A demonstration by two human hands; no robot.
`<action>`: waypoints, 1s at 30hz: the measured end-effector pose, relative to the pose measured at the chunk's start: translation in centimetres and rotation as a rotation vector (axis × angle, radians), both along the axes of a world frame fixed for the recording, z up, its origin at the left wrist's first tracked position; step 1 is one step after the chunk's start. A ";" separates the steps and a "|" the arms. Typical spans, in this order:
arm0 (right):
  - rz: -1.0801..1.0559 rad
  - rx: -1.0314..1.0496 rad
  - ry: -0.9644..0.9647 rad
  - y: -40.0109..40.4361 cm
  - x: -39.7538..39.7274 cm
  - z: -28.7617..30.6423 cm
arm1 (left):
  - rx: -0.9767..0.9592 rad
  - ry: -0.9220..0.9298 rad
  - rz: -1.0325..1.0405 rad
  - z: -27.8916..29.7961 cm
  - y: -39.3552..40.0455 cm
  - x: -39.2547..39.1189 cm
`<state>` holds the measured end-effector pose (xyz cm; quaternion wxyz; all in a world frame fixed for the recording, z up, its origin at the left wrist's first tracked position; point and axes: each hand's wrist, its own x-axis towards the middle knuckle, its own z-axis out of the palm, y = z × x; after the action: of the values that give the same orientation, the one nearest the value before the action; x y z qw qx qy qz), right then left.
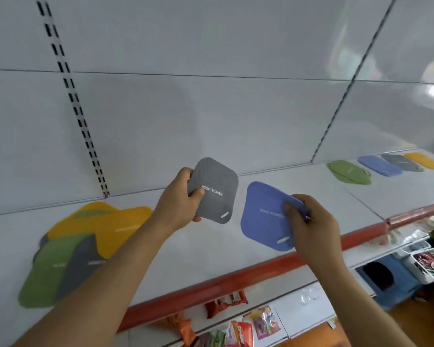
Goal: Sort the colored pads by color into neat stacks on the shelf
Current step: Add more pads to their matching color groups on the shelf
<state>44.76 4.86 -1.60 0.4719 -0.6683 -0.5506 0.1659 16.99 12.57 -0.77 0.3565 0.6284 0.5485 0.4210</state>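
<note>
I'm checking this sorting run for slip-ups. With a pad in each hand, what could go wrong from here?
The left hand grips the grey pad and the right hand the blue pad, each by one edge: either may slip. The mixed pile sits near the shelf's red front edge.

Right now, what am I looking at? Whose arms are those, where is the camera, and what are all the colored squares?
The arms belong to a person wearing a camera on their head, so the one picture looks forward and down, just as they see. The left hand holds a grey pad up in the air. The right hand pinches a blue pad. In front of them is a white shelf with a red front edge. On its left lies a mixed pile of yellow, green and grey pads, all overlapping. Far to the right are four tidier spots: green, blue, grey and yellow. The person is sorting pads by color. Below, snack packets lie on lower shelves.
</note>
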 end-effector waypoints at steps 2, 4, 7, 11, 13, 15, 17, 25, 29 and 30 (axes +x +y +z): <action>-0.042 0.012 0.010 -1.3 2.9 -0.1 | 0.002 0.000 -0.046 0.5 0.0 3.7; -0.074 0.023 0.020 -2.4 6.1 -0.1 | 0.005 0.001 -0.084 0.9 -0.1 7.8; -0.115 0.038 0.017 -4.1 12.0 -0.2 | 0.026 0.014 -0.140 1.1 -0.2 14.6; -0.168 0.056 0.004 -6.1 21.4 -0.3 | 0.030 -0.003 -0.204 1.3 -0.6 24.8; -0.209 0.051 0.016 -6.7 26.3 -0.6 | 0.032 -0.017 -0.236 1.5 -0.7 29.7; -0.234 0.062 0.016 -7.2 30.5 -0.9 | 0.026 -0.038 -0.251 1.4 -0.7 34.2; -0.249 0.055 0.021 -7.5 34.1 -1.2 | 0.004 -0.045 -0.263 1.3 -0.5 37.9; -0.305 0.021 0.045 -5.2 44.4 -3.8 | -0.031 -0.027 -0.287 -0.2 3.5 49.2; -0.315 0.007 0.051 -2.3 49.6 -4.1 | -0.062 -0.057 -0.280 -1.2 7.4 54.9; -0.326 0.007 0.049 -1.3 51.2 -4.0 | -0.069 -0.076 -0.277 -1.6 8.6 56.7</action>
<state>95.99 3.52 -5.58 0.5082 -0.7428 -0.4238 0.1017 73.69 21.18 -2.34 0.4533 0.6690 0.4566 0.3720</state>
